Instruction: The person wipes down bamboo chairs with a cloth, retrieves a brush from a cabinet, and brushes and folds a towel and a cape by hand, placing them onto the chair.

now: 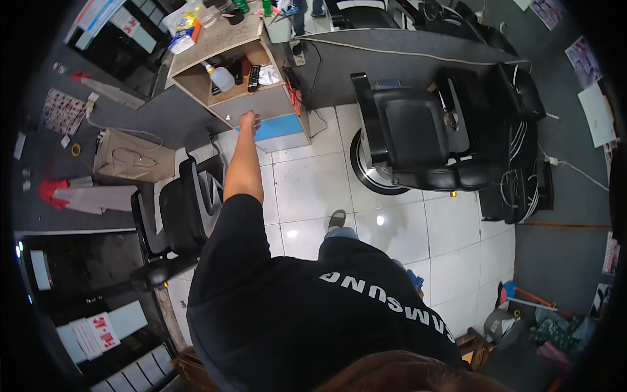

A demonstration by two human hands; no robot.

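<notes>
My left arm reaches forward, and my left hand (248,121) is at the front of a wooden cabinet (264,104), before its grey door and blue lower panel (277,128). Its fingers are loosely bent with nothing visible in them; whether they touch the cabinet I cannot tell. A small knob (228,117) is just left of the hand. On the open shelf above lie a spray bottle (222,78), a black remote control (254,78) and a clear plastic wrapper (268,75). Down at my right side, mostly hidden by my body, my right hand (420,296) holds a crumpled blue cloth (415,281).
A black barber chair (411,124) on a round base stands to the right, and another black chair (176,212) to the left. White floor tiles (307,186) lie between them. A beige bag (127,157) rests by the left wall; cables (317,85) run behind the cabinet.
</notes>
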